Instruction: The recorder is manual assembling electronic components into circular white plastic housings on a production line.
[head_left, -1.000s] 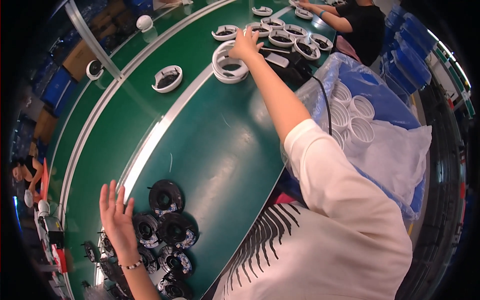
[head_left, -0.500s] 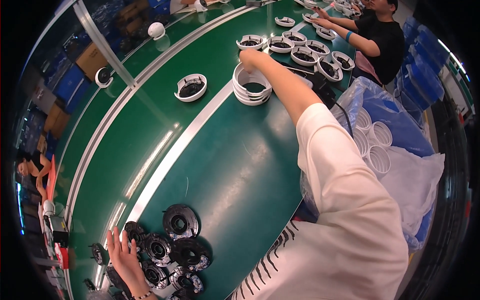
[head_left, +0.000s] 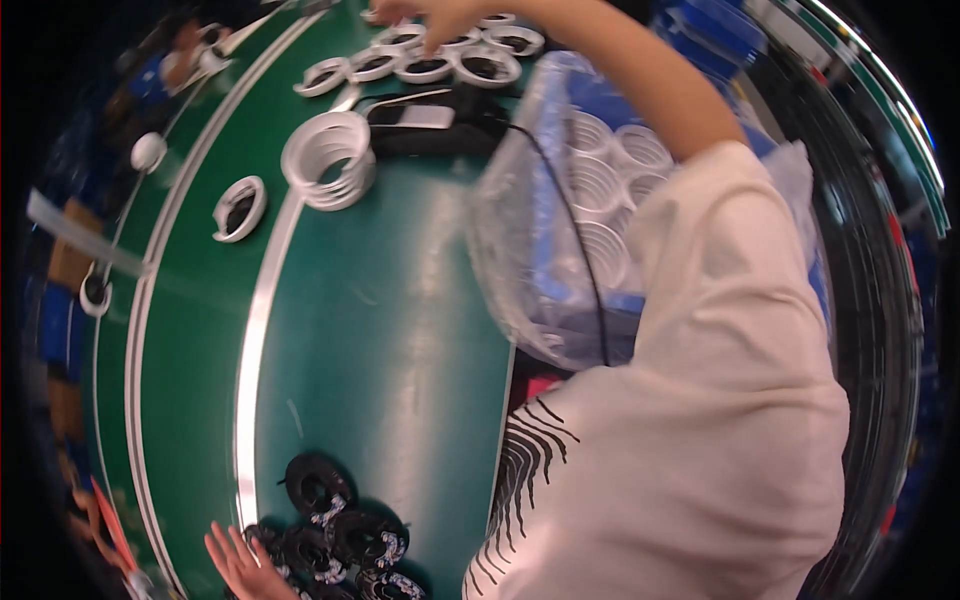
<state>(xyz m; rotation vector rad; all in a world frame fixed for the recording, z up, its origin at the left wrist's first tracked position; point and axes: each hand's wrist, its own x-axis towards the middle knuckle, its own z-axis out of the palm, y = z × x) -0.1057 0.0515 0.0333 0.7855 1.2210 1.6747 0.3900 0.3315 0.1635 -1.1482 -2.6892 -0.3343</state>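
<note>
Right hand (head_left: 435, 14), the nearer: fingers spread, contact I cannot tell; white round housings (head_left: 487, 82), no evident long axis, lie around its fingertips, white ring stack (head_left: 303, 165) leftward, nearer the body. Left hand (head_left: 245, 568): fingers splayed, black discs (head_left: 301, 484) just rightward

White rings (head_left: 487, 71), clustered; black discs (head_left: 349, 531), bunched

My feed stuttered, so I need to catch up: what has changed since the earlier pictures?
The right hand has left the white ring stack and moved forward, over the white rings with black inserts; blur hides whether it holds one. The head view has turned too. The left hand stays open beside the black discs, and the stack still stands by the metal strip.
</note>
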